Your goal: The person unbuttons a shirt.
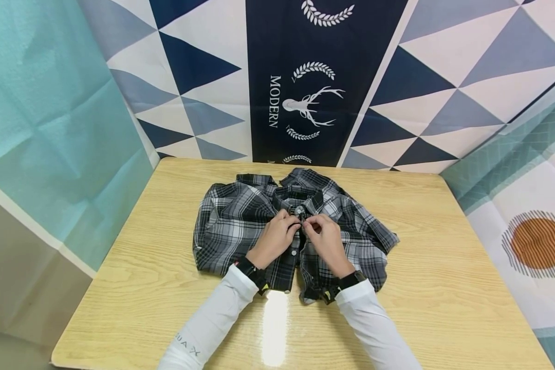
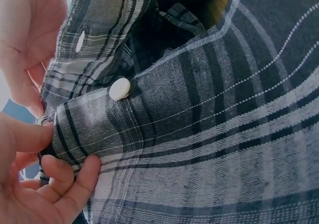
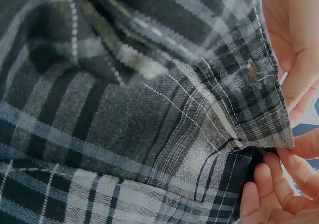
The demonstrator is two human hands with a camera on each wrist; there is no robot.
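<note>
A black, grey and white plaid shirt [image 1: 233, 221] lies front up on the table, its collar [image 1: 321, 200] toward the far side. Both hands meet at its front opening, just below the collar. My left hand [image 1: 274, 237] pinches the button-side edge between thumb and fingers. Opposite it, my right hand [image 1: 324, 239] pinches the other edge, fingertips almost touching the left ones. In the left wrist view, a pale round button [image 2: 119, 88] stands free beside a stitched buttonhole [image 2: 80, 42]. Another buttonhole [image 3: 252, 72] shows in the right wrist view. Fingers hide most of what lies between them.
The light wooden table [image 1: 139, 288] extends around the shirt on all sides. A patterned cloth [image 1: 203, 92] hangs behind its far edge, with more cloth at the left [image 1: 41, 128] and right [image 1: 527, 216]. Glare [image 1: 275, 329] shines near the front.
</note>
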